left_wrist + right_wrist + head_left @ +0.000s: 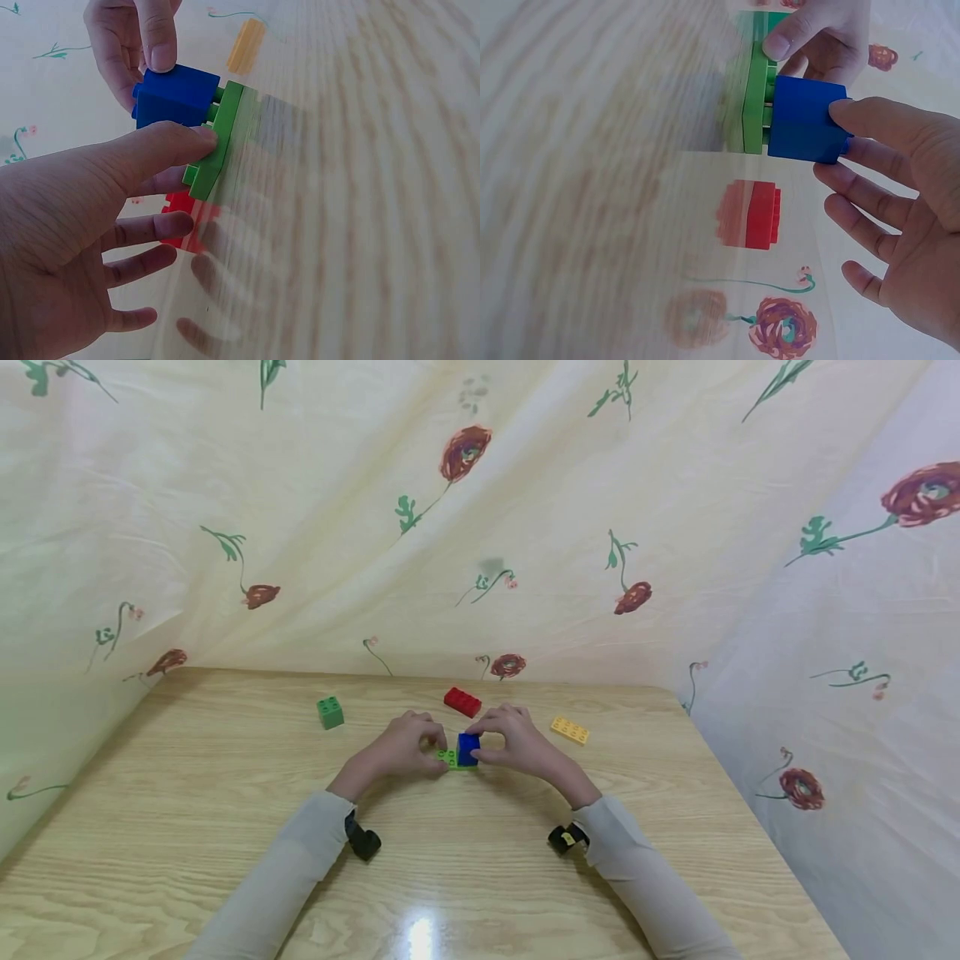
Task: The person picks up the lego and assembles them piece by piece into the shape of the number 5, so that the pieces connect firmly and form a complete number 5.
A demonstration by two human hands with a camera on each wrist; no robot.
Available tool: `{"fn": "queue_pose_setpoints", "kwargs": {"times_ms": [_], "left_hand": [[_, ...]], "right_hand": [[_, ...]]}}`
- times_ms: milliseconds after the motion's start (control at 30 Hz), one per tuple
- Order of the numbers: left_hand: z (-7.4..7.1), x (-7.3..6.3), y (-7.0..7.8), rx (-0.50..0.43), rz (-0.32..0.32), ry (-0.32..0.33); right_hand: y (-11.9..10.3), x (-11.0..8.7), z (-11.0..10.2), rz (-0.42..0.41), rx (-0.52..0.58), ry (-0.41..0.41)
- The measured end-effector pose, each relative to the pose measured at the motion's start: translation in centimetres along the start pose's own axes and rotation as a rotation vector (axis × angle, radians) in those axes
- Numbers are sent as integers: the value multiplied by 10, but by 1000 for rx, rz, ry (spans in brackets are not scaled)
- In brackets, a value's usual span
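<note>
My left hand [405, 747] pinches the left end of a thin light green building brick [755, 105] between thumb and index finger. The green brick lies flat on the table, studs up. Over its right end sits a blue block-shaped brick [468, 750], held by my right hand [519, 743] with the thumb on the near side and fingertips behind. In the right wrist view, green studs show in a narrow gap beneath the blue brick [808, 118]. The other fingers of the left hand [97, 202] spread loosely above the table.
Behind the hands lies a red brick [462, 702]. A darker green brick [330, 712] stands to the left, and a flat yellow brick [570, 730] lies to the right. Flower-patterned cloth [337, 568] hangs along the back and sides of the wooden table [465, 877].
</note>
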State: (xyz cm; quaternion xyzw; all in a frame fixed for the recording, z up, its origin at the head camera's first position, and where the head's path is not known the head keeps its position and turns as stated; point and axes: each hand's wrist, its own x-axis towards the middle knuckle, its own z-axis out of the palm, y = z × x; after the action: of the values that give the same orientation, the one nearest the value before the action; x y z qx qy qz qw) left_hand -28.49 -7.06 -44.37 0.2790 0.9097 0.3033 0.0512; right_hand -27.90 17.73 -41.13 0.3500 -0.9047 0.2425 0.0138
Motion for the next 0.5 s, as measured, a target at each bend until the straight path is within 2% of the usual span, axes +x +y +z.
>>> {"fn": "queue_pose_setpoints", "kwargs": {"times_ms": [300,500], "left_hand": [[-1,-1,1,-12,11,0],[-1,-1,1,-11,-5,-1]], "right_hand": [[-2,0,0,4,-11,-2],[-5,0,-1,1,-11,-4]]}}
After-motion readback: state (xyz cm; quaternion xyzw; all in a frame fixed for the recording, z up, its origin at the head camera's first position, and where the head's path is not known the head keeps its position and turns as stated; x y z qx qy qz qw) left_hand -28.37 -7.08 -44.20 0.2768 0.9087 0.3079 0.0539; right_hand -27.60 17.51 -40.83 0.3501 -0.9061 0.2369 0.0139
